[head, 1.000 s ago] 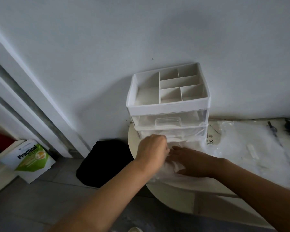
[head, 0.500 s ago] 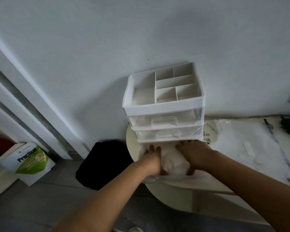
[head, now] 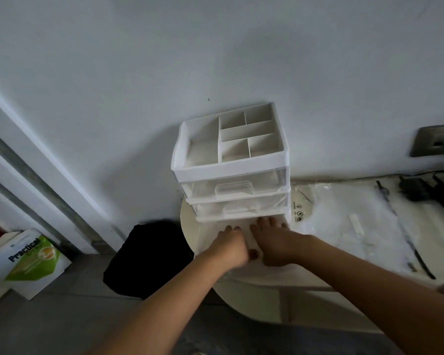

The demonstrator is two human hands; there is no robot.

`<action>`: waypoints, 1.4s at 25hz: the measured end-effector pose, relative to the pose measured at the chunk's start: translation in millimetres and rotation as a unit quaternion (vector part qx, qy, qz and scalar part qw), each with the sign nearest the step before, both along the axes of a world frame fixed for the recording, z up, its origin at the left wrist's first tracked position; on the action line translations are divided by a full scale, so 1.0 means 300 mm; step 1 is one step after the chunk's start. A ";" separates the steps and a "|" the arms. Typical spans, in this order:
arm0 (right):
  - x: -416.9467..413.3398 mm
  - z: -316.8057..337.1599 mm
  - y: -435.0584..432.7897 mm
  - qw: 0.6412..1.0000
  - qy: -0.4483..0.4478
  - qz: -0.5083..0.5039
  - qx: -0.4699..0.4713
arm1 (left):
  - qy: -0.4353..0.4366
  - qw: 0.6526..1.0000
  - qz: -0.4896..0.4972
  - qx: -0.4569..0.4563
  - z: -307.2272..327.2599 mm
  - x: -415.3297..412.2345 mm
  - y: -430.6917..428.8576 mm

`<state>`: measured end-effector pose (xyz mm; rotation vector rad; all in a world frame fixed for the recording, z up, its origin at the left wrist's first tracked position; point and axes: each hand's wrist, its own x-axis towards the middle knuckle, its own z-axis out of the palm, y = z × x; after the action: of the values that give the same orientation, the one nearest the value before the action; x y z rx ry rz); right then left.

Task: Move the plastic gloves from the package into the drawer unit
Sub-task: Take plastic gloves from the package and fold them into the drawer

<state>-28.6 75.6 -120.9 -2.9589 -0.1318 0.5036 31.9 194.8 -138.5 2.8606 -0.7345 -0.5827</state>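
Gloves [head: 249, 242] are pressed flat under the splayed fingers of left hand [head: 232, 248] and right hand [head: 273, 245] in the open bottom drawer [head: 241, 216]; next, pushing it shut is needed.

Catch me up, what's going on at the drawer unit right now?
A person has both hands down flat in front of the drawer unit on the round table. The left hand and right hand are pressing a whitish bundle, apparently the gloves, into what looks like the pulled-out bottom drawer. The two clear drawers above are shut. The emptied-looking plastic package lies to the right.
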 end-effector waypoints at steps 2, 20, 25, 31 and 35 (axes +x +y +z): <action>0.009 0.017 0.009 0.998 0.011 0.020 0.058 | 0.044 0.997 0.006 0.069 -0.059 0.047 0.004; -0.278 0.024 -0.645 0.912 -0.152 -0.380 0.045 | -0.099 0.986 -0.058 -0.122 0.128 -0.104 -0.071; -0.378 -0.085 -0.744 0.932 -0.127 -0.340 0.021 | 0.140 0.975 -0.107 -0.138 0.122 -0.219 -0.129; -0.440 -0.121 -0.804 0.929 -0.171 -0.318 0.083 | 0.112 0.992 -0.046 -0.021 0.144 -0.207 -0.142; -0.464 -0.123 -0.818 0.901 -0.236 -0.322 0.169 | -0.140 0.989 -0.053 0.017 0.231 -0.241 -0.223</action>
<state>-167.9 -169.8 -157.9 -2.4981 0.6251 -0.2968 -40.6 128.0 -69.1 2.9855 -0.9302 -0.2057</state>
